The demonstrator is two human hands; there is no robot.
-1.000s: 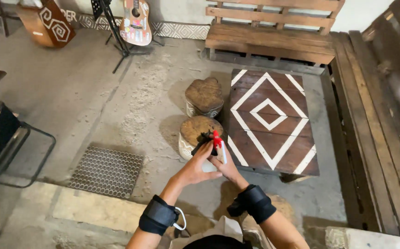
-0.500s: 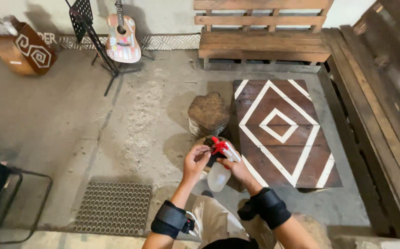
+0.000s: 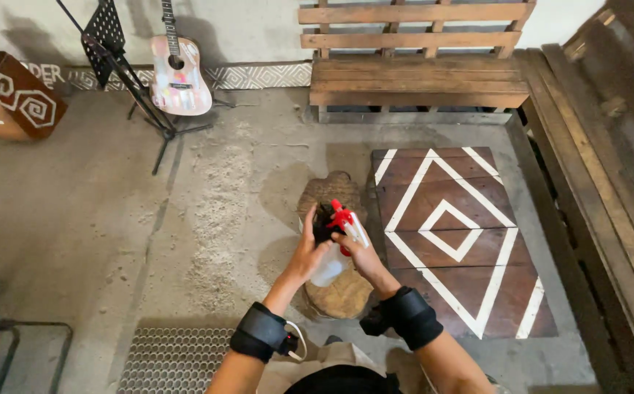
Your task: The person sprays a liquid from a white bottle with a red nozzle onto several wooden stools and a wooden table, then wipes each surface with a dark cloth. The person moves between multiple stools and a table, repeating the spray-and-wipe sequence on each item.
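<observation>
red-capped spray bottle point(image 3: 335, 248) held mid-air over stump stools point(image 3: 339, 292). right hand point(image 3: 360, 255) clamped on neck; left hand point(image 3: 309, 252) steadies body, black cloth point(image 3: 323, 219) pinched. judged: gripped, readied; low table point(image 3: 455, 233) untouched.

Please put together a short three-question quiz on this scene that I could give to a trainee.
1. True or false: the spray bottle is standing on the low wooden table.
2. What colour is the bottle's trigger head? A) blue B) red C) green
3. Fill in: against the back wall, beside the music stand, leans a ______.

Key:
1. False. The left hand and the right hand both hold it in the air, above the two stump stools on the floor.
2. B. The red head sits on a pale, translucent bottle body.
3. Guitar. It stands upright against the wall, left of the wooden bench.
</observation>
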